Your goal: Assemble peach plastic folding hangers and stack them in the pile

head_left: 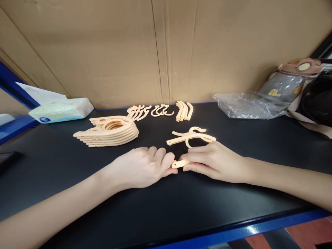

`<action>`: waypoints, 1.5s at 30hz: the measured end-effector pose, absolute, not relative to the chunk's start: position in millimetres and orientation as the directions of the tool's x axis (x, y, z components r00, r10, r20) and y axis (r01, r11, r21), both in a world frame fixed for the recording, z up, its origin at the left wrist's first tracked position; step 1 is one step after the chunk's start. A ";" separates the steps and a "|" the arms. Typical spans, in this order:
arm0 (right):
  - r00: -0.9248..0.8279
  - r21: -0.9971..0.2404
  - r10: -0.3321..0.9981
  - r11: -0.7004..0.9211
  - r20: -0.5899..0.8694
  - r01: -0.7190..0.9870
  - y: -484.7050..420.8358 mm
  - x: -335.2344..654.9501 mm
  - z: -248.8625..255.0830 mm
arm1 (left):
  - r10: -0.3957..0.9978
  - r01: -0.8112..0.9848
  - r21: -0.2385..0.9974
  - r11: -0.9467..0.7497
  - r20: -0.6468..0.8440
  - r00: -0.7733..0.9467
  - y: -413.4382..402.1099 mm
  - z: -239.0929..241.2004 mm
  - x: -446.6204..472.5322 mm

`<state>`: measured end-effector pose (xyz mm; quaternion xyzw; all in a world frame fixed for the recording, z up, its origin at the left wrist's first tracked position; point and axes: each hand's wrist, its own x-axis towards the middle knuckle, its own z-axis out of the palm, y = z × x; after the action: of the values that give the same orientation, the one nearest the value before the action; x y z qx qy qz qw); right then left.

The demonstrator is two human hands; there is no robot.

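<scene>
On a black table top (pixel 160 207), my left hand (pixel 141 166) and my right hand (pixel 214 160) meet, both closed on a small peach plastic hanger piece (pixel 180 163) pinched between their fingertips. Just behind my right hand lies a partly joined peach hanger (pixel 190 136) with a hook. Further left sits a stack of folded peach hangers (pixel 107 131). Along the back lie loose hooks (pixel 150 111) and a group of curved arm pieces (pixel 184 110).
A tissue pack (pixel 61 109) lies at the back left. Crumpled clear plastic (pixel 246 105) and a bottle with a brown lid (pixel 290 83) rest at the back right beside a dark bag (pixel 317 100). Cardboard (pixel 166 48) walls the back. The table's blue front edge (pixel 259 228) runs below.
</scene>
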<state>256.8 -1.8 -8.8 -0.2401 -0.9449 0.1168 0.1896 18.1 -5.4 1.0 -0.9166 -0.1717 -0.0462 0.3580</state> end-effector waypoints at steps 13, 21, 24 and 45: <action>-0.822 -0.194 0.479 0.877 0.308 0.439 -1.5 257.8 -11.1 | 0.233 0.361 -0.588 -0.724 0.284 0.930 -4.4 1.0 17.2; -0.825 -0.186 0.470 0.883 0.314 0.432 -1.3 258.4 -11.9 | 0.202 0.350 -0.605 -0.715 0.299 0.932 -3.8 0.9 16.3; -0.828 -0.193 0.469 0.883 0.308 0.428 -1.2 258.7 -12.2 | 0.192 0.341 -0.619 -0.707 0.296 0.936 -4.7 2.1 16.5; -0.801 -0.219 0.490 0.871 0.344 0.439 -2.1 257.7 -11.2 | 0.331 0.447 -0.424 -0.788 0.322 0.887 -6.5 -1.4 20.1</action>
<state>257.7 -2.1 -11.2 -0.2453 -0.9468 0.0641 0.1983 20.1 -6.5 -1.4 -0.9382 -0.2073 -0.1162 0.2515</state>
